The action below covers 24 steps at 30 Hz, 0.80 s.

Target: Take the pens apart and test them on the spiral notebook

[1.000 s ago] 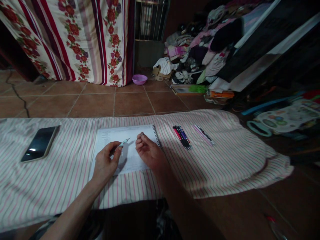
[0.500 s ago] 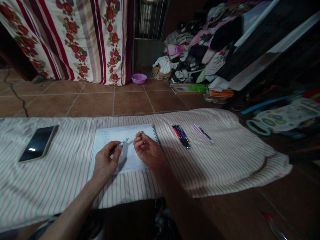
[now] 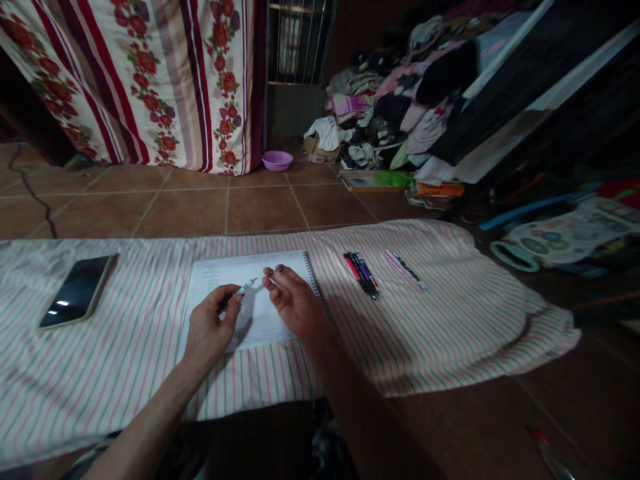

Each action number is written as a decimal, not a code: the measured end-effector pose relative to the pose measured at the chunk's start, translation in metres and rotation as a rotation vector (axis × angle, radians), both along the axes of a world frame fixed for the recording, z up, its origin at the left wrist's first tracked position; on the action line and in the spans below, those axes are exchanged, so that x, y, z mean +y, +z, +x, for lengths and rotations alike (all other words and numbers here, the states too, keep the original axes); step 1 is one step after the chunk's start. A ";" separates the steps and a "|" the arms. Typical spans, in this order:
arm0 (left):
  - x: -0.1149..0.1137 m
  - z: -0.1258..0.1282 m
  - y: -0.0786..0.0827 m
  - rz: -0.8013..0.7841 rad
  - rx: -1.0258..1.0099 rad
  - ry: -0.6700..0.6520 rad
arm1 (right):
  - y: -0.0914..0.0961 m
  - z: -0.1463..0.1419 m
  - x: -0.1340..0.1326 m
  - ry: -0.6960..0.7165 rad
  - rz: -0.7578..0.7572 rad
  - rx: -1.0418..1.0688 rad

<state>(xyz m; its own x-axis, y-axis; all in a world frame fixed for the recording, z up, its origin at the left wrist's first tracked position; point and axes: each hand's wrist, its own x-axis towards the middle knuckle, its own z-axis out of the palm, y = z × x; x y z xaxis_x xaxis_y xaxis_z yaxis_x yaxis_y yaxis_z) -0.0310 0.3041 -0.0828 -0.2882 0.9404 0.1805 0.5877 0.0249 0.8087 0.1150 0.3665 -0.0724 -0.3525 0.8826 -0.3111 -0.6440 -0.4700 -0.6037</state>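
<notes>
My left hand (image 3: 213, 320) is closed round a light blue pen (image 3: 246, 287), its thin tip pointing up and to the right. Just right of that tip is my right hand (image 3: 295, 300), with thumb and fingers drawn together. A small pale sliver shows at its fingertips, too small to name. Both hands are above a spiral notebook (image 3: 230, 268) lying open, with faint writing on its page. The notebook's wire binding runs along its right side, partly covered by my right hand and forearm.
The striped cloth (image 3: 450, 320) bears a phone (image 3: 77, 291) at left, a row of several pens (image 3: 361, 275), and a separate pair of pens (image 3: 404, 270). Beyond lie the tiled floor (image 3: 190, 210), a purple basin (image 3: 277, 160) and a heap of clothes (image 3: 390, 107).
My right hand has shifted slightly left, nearer the pen tip, and its fingers have turned. My left hand keeps the pen almost where it was. The view tilts slightly.
</notes>
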 end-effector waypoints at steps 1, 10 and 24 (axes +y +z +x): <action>0.000 0.000 0.000 -0.003 0.003 0.005 | 0.000 -0.001 -0.001 -0.004 0.020 -0.033; 0.000 -0.002 0.002 -0.003 -0.014 0.011 | -0.001 -0.004 -0.003 -0.080 0.344 -0.498; -0.003 -0.007 0.002 0.012 0.148 -0.033 | -0.013 0.002 0.001 -0.128 0.571 -0.727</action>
